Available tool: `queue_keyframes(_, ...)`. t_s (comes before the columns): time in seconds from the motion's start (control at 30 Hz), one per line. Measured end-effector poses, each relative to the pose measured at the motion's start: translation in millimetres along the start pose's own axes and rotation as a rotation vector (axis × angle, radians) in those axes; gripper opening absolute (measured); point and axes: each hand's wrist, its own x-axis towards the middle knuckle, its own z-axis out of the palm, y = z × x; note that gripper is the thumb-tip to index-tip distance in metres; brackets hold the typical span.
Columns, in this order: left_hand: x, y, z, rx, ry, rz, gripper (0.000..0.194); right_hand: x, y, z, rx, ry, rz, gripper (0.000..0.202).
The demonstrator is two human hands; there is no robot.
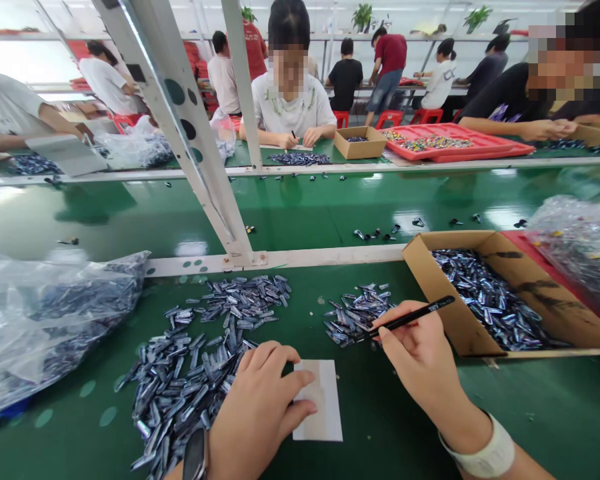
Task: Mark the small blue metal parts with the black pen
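Black tweezers (pixel 415 315) are held in my right hand (pixel 417 353), their tips at the small pile of dark metallic pieces (pixel 363 308) right of centre. My left hand (pixel 265 400) rests beside a white card (pixel 325 420) with a beige strip down it; thumb and index finger are apart over the card, and no object shows between them. A larger heap of similar pieces (pixel 180 380) spreads on the green surface to the left, partly hidden behind my left hand.
An open cardboard box (pixel 430 287) of pieces stands at right, near a plastic bag (pixel 580 233). Another filled bag (pixel 55 320) lies left. A slanted white post (pixel 195 147) rises beyond the heap. Across the green belt (pixel 300 207), a person (pixel 293 100) works at a table.
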Motion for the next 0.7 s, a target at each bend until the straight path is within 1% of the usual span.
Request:
queue_keyframes(0.07,1,-4,1.7,0.044,0.056,-0.026,0.022,-1,-1,1,0.008,-0.02,-0.016,0.014)
queue_keyframes(0.17,2,-12,2.8,0.086,0.153,-0.112,0.019,-3,-3,4,-0.005,-0.047,-0.061,0.011)
queue_keyframes(0.37,7,-29,0.6,0.199,0.301,-0.274,0.03,-9,-4,11,0.017,-0.125,-0.053,0.012)
queue_keyframes(0.43,9,-32,-0.3,0.231,0.317,-0.298,0.031,-12,-4,14,0.049,-0.185,-0.058,0.012)
queue_keyframes(0.5,10,-33,-1.7,0.239,0.315,-0.292,0.028,-15,-5,19,0.09,-0.268,-0.055,0.013)
queue_keyframes(0.6,10,-33,-4.2,0.223,0.291,-0.278,0.021,-19,-9,23,0.109,-0.43,-0.057,0.014)
queue_keyframes(0.7,9,-32,-5.2,0.224,0.245,-0.248,0.018,-22,-15,23,0.087,-0.596,-0.102,0.019)
